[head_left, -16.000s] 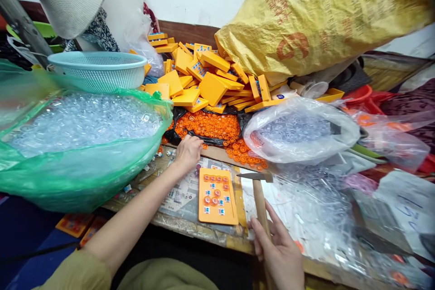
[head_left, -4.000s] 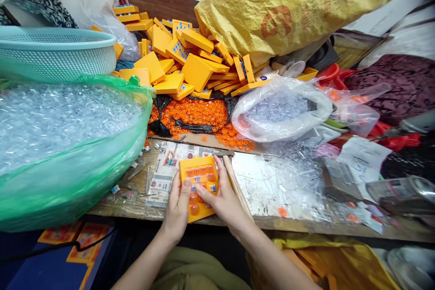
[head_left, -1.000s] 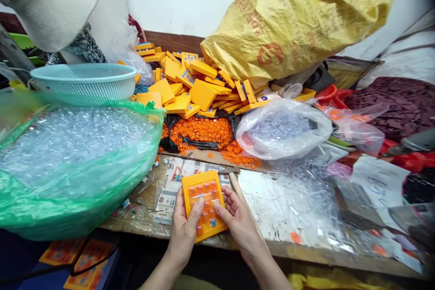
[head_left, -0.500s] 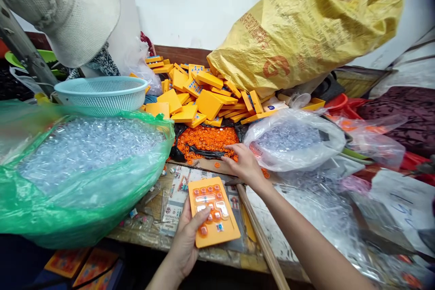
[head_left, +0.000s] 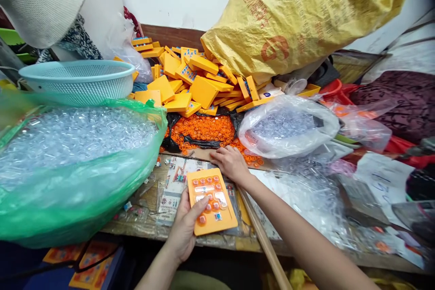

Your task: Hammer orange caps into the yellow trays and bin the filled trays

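My left hand (head_left: 190, 222) grips an orange button panel (head_left: 222, 224) by its left edge, thumb across its face. Clear and orange keys fill most of the panel's openings, and a small blue-and-white piece shows near the bottom. My right hand (head_left: 233, 164) is lowered to the board just in front of a heap of small orange rings (head_left: 204, 128) in a black bag (head_left: 173, 127). Its fingers are curled down together, and what is in them is hidden. A hammer's wooden handle (head_left: 263, 235) runs from beneath my right wrist toward me.
A green bag (head_left: 84, 199) of clear plastic pieces fills the left side, a white bag (head_left: 288, 147) of similar pieces the right. Behind are piled yellow-orange cases (head_left: 204, 90), a light-blue basket (head_left: 78, 84) and a yellow sack (head_left: 306, 22). A person's white hat (head_left: 50, 4) intrudes at upper left.
My right hand has moved down and left from above the rings' right edge, and its fingers have curled in. My left hand keeps the panel. The view has shifted slightly.
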Tool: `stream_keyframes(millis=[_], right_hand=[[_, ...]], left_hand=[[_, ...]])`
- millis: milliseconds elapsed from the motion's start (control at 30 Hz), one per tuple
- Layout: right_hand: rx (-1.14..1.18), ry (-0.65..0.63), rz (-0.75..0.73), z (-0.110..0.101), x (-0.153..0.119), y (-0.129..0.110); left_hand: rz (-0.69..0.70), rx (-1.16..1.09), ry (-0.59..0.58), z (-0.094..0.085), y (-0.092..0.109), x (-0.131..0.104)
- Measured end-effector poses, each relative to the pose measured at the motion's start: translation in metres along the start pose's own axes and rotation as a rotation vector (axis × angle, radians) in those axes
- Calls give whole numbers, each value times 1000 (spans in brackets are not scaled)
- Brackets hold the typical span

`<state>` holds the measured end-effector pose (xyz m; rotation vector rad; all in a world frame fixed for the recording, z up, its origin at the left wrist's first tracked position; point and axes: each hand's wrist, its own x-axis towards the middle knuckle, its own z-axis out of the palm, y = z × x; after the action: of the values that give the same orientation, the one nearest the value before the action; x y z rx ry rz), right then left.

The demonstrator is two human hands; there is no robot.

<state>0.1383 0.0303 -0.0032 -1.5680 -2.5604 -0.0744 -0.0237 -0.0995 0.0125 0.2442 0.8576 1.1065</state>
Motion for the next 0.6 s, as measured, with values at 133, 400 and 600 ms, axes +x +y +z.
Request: stream_keyframes(millis=[133, 400, 600], right_hand=[[-34, 63, 33, -7, -3, 13], [-228, 207, 567, -66, -5, 134], [-259, 14, 608, -65, 3, 153]], left_hand=[[20, 8, -4, 1, 1, -2], [37, 17, -32, 0, 0, -5], [48, 45, -54, 0, 0, -8]])
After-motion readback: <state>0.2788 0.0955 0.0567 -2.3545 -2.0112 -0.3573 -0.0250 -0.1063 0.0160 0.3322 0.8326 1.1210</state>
